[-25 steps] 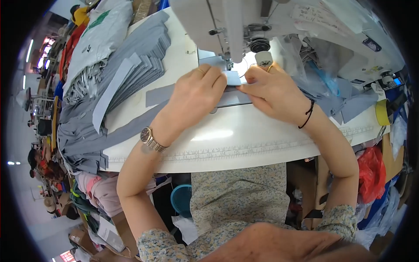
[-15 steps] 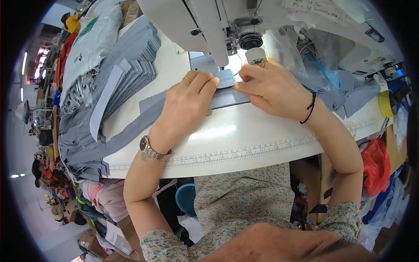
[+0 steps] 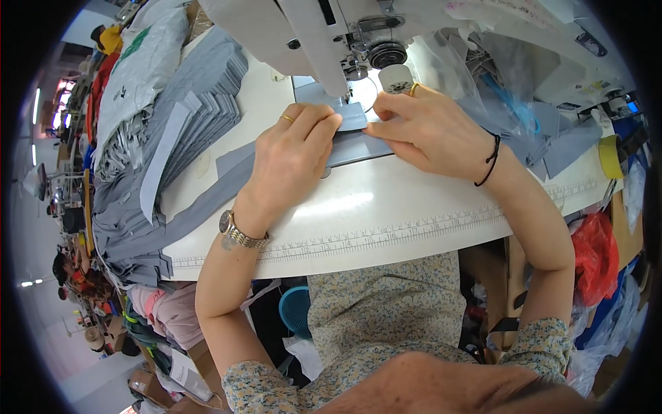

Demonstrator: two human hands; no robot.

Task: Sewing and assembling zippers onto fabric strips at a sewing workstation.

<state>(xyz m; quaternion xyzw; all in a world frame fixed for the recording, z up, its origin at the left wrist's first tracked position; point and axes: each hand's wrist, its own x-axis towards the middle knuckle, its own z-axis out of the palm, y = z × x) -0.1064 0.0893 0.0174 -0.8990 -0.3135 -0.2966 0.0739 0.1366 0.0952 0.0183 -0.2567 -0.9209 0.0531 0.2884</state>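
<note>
A small folded piece of grey fabric [image 3: 354,116] lies on the metal plate under the needle area of a sewing machine [image 3: 314,38]. My left hand [image 3: 293,148], closed, grips its left end with bent fingers. With thumb and forefinger, my right hand [image 3: 436,134] pinches its right edge; that hand is closed too. A long grey fabric strip [image 3: 227,179] runs from behind my left wrist toward the stacked pieces at left. The underside of the folded piece is hidden.
Stacked grey fabric pieces [image 3: 200,131] and a white plastic bag [image 3: 148,69] lie at left. A printed ruler scale [image 3: 386,235] follows the table's near edge. Blue-handled scissors [image 3: 514,107], more grey pieces and a yellow tape roll [image 3: 609,157] sit at right.
Both hands have shifted slightly left and away from me with the fabric. The needle area over the fabric now shows more openly. The grip stays the same.
</note>
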